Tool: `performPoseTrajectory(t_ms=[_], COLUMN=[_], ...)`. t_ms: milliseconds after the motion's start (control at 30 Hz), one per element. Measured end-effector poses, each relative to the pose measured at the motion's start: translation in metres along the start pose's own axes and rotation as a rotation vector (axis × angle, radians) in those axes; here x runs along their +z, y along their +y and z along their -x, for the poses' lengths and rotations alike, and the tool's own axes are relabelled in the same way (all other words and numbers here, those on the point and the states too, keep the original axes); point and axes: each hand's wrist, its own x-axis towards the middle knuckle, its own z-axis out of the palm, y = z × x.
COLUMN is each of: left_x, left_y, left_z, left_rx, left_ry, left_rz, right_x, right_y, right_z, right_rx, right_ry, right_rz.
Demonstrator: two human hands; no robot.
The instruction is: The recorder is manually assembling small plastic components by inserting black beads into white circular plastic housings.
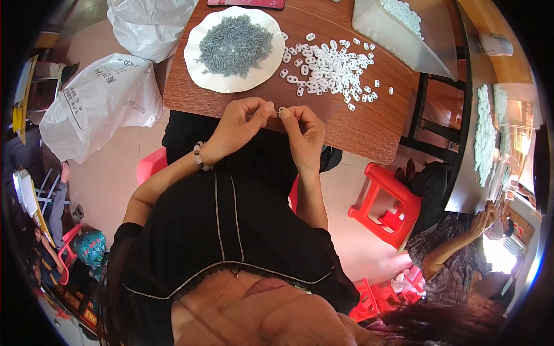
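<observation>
My left hand [243, 124], with a beaded bracelet at its wrist, is closed in a pinch at the table's near edge; what its fingertips hold, if anything, is too small to make out. Facing it, my right hand [304, 134] pinches a small white two-holed piece [281, 111] between thumb and fingers. The fingertips of both hands almost meet. Just beyond them stands a white wavy-rimmed plate [199, 79] heaped with small grey plastic pins [236, 46]. Many loose white two-holed pieces [329, 70] lie scattered to the right of the plate.
A pale bin [384, 37] of white pieces rests at the wooden table's [369, 130] far right. White sacks [95, 109] stand on the floor at left. A red stool [386, 202] is at right, near another person's arm [456, 251] at a dark table [461, 184].
</observation>
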Motion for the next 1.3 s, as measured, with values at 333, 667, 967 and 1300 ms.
performPoseTrajectory(t_ms=[333, 667, 967, 1300], left_x=[-0.006, -0.002, 0.002, 0.005], left_y=[0.002, 0.001, 0.002, 0.004], left_z=[-0.002, 0.001, -0.001, -0.001], left_rx=[-0.193, -0.196, -0.202, -0.168], left_ry=[-0.052, -0.061, 0.015, 0.051], left_rz=[0.361, 0.348, 0.358, 0.29], right_x=[-0.003, -0.005, -0.001, 0.001], right_y=[0.006, 0.006, 0.007, 0.006], right_z=[-0.002, -0.001, 0.0, 0.001], right_rx=[0.015, 0.016, -0.018, -0.03], right_ry=[0.042, 0.053, 0.057, 0.05], right_rz=[-0.079, -0.127, -0.088, -0.062])
